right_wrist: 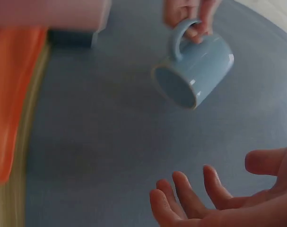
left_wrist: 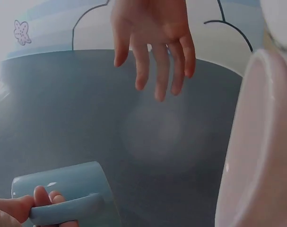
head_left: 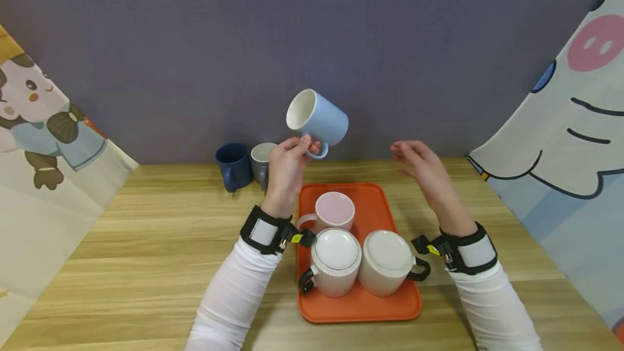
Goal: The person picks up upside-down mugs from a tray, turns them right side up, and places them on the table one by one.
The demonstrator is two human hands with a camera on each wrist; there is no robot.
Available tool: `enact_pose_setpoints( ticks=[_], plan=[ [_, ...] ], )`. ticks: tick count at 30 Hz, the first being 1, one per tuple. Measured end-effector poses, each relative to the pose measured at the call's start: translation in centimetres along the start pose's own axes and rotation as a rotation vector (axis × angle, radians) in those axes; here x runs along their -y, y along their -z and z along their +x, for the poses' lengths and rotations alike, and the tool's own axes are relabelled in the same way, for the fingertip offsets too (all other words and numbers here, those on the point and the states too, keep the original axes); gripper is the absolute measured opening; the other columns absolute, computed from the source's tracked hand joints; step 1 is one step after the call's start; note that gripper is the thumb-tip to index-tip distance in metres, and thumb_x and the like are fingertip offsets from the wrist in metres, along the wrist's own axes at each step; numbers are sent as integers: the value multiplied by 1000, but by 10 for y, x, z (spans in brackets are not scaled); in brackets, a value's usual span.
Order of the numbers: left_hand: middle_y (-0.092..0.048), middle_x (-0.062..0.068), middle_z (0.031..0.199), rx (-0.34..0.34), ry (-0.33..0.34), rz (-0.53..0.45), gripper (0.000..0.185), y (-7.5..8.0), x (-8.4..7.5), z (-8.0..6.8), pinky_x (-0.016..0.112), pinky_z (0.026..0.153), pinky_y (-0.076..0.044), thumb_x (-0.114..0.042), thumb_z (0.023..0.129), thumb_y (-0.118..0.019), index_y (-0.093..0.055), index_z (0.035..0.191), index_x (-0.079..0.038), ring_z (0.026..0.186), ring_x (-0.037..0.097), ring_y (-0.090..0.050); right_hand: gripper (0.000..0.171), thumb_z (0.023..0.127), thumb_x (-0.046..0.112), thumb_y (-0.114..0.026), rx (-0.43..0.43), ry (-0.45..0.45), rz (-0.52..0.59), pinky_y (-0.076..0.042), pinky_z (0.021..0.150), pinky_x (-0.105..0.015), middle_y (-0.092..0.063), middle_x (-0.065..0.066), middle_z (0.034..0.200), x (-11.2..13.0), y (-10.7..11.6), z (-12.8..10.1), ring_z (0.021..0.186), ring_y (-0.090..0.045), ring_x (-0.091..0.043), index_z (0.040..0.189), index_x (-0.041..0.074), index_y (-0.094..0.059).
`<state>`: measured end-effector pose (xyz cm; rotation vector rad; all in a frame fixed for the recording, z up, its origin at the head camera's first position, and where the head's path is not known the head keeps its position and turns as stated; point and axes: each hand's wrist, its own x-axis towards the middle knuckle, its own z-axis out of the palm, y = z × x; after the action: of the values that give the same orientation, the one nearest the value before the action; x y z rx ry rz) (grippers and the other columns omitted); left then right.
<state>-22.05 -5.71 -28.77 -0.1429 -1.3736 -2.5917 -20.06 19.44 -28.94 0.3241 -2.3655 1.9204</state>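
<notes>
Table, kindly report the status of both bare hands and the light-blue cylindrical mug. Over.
Left hand gripping light-blue cylindrical mug by handle, tilted, aloft. Right hand raised, holding nothing. No obstruction visible between mug and right hand.

White, close-fitting sleeves (head_left: 239, 286), lightly creased, reach up to broad black wrist straps (head_left: 253, 222). Each strap carries a pale grey, four-sided panel (head_left: 263, 232) and a small black camera (head_left: 307, 238) on a short mount, marked with a bright yellow-green patch (head_left: 296, 238).

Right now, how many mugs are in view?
6: blue mug in the left hand; navy mug and grey mug left of the tray; on it, pink mug, two white mugs.
</notes>
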Motion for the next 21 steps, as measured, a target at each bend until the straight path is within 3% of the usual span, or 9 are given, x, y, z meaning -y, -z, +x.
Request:
enact_pose_setpoints(
  ticks=[4,7,10,15,21],
  plan=[
    [-61,4,63,-20,-21,42,21,4,1,2,25,74,-53,1,91,-59,-61,70,-2,64,14,-62,52,102,39,-36,-87,49,-267,-42,97,-34,-51,-17,134,-9,0,2,117,-51,-19,134,-2,-43],
    [-60,4,60,-33,-36,60,21,8,2,3,25,74,-53,1,90,-60,-61,68,-2,63,14,-62,50,102,38,-38,-137,85,-402,-40,100,-47,-51,-23,133,-16,0,3,122,-48,-34,132,-2,-45],
    [-60,4,60,-39,-49,75,21,12,4,4,25,73,-52,1,89,-61,-62,69,-2,62,14,-61,49,101,38,-41,-175,120,-517,-38,101,-54,-52,-24,131,-24,1,4,122,-47,-39,131,-1,-46],
    [-62,3,62,-49,-59,108,18,20,6,8,24,70,-51,3,88,-62,-63,70,-1,60,14,-59,48,100,33,-45,-227,200,-652,-37,99,-56,-52,-28,129,-36,1,6,119,-48,-44,130,-6,-47],
    [-62,3,61,-76,-49,127,15,30,10,13,23,64,-52,6,86,-63,-60,71,2,57,13,-60,48,99,29,-49,-258,249,-734,-33,99,-60,-50,-33,126,-49,0,6,117,-44,-50,128,-9,-47]
  ],
)
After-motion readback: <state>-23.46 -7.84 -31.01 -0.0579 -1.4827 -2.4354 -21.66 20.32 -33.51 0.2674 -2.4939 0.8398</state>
